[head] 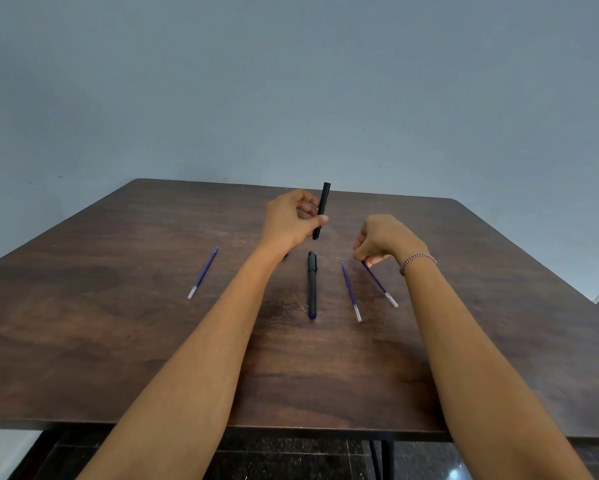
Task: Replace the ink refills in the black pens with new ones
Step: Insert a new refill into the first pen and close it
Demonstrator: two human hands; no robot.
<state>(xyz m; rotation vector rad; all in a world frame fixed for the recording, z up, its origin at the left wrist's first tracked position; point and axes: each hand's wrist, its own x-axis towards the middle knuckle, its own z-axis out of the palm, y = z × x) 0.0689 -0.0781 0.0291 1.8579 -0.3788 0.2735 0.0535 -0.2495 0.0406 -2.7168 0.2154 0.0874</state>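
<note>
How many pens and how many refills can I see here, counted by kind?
Black pens: 2, the held pen in the left hand and the lying pen on the table.
Blue refills: 3, the left refill, the middle refill and the right refill, which the right hand pinches.
Total: 5

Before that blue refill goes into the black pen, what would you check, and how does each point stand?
1. Grip: left hand holds slim black plastic pen barrel: ok.
2. Pinch: right hand holds thin blue ink refill: ok.
3. Inside: barrel empty: cannot tell.
4. Aim: refill lined up with barrel: not ok, they are apart.
5. Spare: second black pen rests flat on brown wooden table: ok.
</note>
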